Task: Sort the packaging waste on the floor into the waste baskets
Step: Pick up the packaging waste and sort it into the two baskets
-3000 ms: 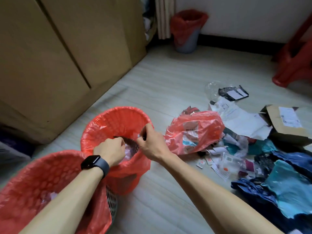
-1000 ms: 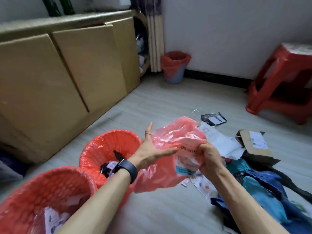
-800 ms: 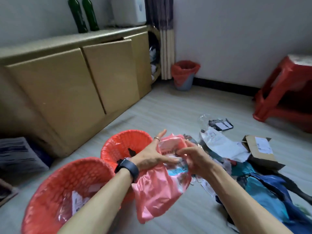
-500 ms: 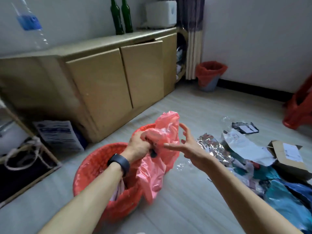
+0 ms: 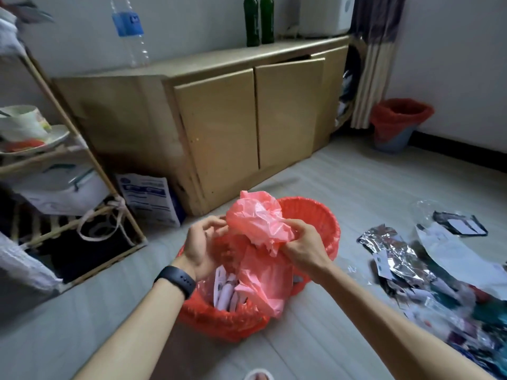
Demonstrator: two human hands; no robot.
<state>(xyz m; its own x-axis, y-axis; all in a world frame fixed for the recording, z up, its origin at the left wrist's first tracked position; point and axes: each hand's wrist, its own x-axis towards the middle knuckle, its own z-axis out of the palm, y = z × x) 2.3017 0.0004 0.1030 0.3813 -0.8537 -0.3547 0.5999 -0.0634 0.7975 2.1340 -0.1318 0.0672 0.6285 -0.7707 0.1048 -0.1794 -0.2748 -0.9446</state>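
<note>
Head view: pink bag going over basket, tail hanging outside

Right hand (image 5: pixel 304 248) is gripping a bunched wad of the bag (image 5: pixel 258 223), fingers curled tight round it. Left hand (image 5: pixel 203 242) is curling its fingertips onto the bag's left edge, looking like a light pinch. The bag is sitting at frame centre, above the near basket (image 5: pixel 219 322), with its lower tail draping over that basket's right rim.

Risks: the tail is hanging outside, so a release now is likely leaving the bag sliding onto the floor (image 5: pixel 315 346). Thin film is tending to spring open again. The light basket could be tipping if pushed hard.

Materials: the bag is thin, crinkly, translucent plastic. The basket is rigid lattice under a red liner. Paper slips are lying inside. Crumpled shiny foil (image 5: pixel 395 250) is lying at right.
</note>
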